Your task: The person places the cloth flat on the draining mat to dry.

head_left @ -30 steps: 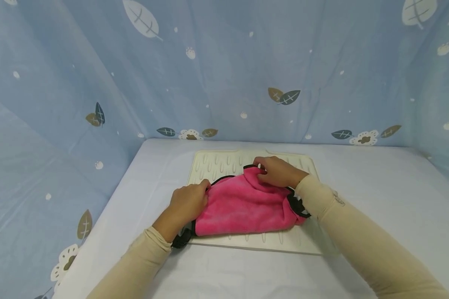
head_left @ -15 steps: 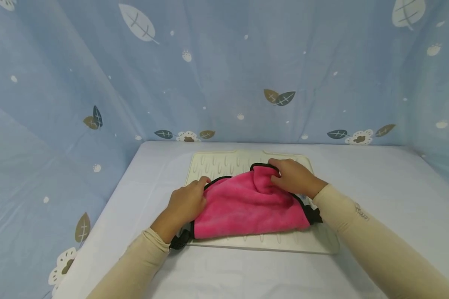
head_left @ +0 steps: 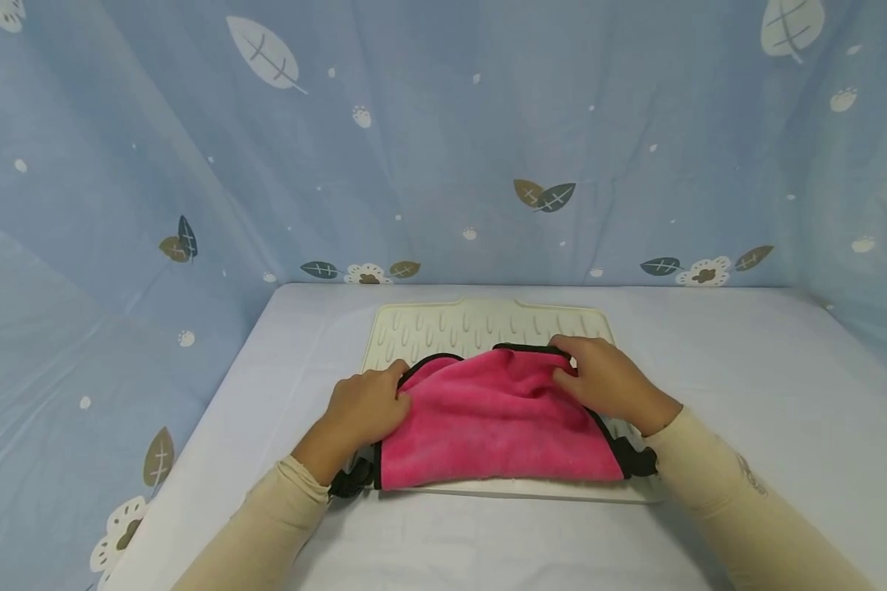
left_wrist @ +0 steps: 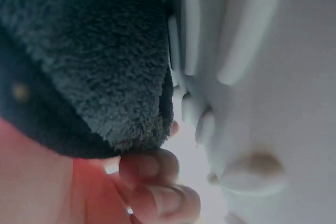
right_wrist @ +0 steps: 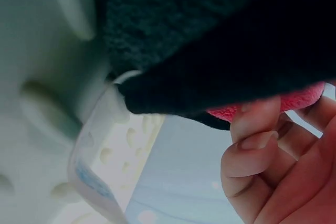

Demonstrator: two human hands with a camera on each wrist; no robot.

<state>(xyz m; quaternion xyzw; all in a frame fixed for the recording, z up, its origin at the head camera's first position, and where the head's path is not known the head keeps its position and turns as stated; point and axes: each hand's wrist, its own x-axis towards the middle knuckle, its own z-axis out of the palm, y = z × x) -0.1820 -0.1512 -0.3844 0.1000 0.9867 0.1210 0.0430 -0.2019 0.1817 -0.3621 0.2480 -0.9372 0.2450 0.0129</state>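
A pink plush cloth (head_left: 488, 427) with black edging spreads across a cream ribbed mat (head_left: 432, 320) in the head view. Its left edge is pinched by my left hand (head_left: 365, 406). At the upper right corner my right hand (head_left: 609, 382) grips the cloth between thumb and fingers. The dark fluffy underside (left_wrist: 110, 51) fills much of the left wrist view, with curled fingertips (left_wrist: 163, 198) at its lower edge. In the right wrist view, bent fingers (right_wrist: 249, 156) hold the edge, and a white tag (right_wrist: 94, 177) hangs beside it. Part of the mat is hidden under the cloth.
The mat lies on a white-covered table (head_left: 769, 394). A blue curtain (head_left: 429, 139) printed with leaves and flowers rises along the back and sides. Black bunched edging (head_left: 351, 480) sticks out by the left wrist.
My right hand has moved right and toward me, drawing the cloth wider and flatter. The cloth's front edge now lies nearer the mat's front edge. The left hand stays on its edge.
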